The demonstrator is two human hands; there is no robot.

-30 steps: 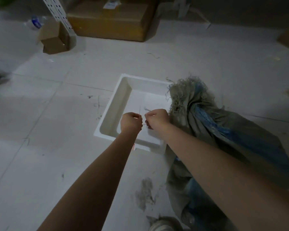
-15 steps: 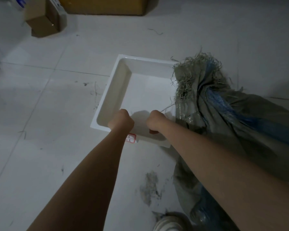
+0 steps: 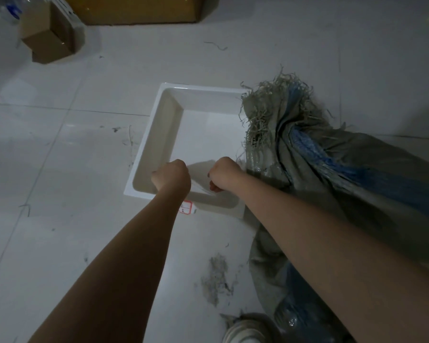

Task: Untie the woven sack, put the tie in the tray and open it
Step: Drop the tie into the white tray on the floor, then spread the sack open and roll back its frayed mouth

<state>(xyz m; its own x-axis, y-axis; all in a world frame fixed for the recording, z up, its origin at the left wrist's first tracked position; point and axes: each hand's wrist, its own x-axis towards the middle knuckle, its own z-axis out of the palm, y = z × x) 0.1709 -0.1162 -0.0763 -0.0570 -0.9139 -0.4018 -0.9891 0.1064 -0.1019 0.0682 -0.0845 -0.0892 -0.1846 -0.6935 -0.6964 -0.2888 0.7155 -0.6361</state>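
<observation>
A: Head view, one frame. White rectangular tray (image 3: 156, 134) sits on the pale tiled floor (image 3: 60, 169), its far right corner overlapped by the frayed mouth of the woven sack (image 3: 344, 169). Sack is grey-green with a blue stripe, slumped on the floor to the right of the tray, loose fibres sticking out at the top edge.

B: Hands?

A: Both over the near end of the tray. Left hand (image 3: 171, 175) is a closed fist, fingers curled together, above the near left part of the tray. Right hand (image 3: 224, 173) is also fisted, fingers curled in, just left of the sack's side.

B: The tie?

A: A thin pale strand (image 3: 201, 188) runs between the two fists, low over the tray floor. It is faint in the dim light. Whether it is the tie itself, I cannot tell for certain; both fists appear closed on its ends. Contact with the tray bottom cannot be judged.

B: Sack mouth state?

A: Bunched and folded over, not spread open. No binding visible around the neck from this angle.

B: Other items?

A: Small label with a red border (image 3: 186, 207) on the tray's near rim. Cardboard box (image 3: 52, 43) far left, larger brown box (image 3: 139, 8) at top edge. Shoe (image 3: 245, 330) at the bottom, beside the sack's lower end. Grey smudge (image 3: 216, 278) on the tile near it.
</observation>
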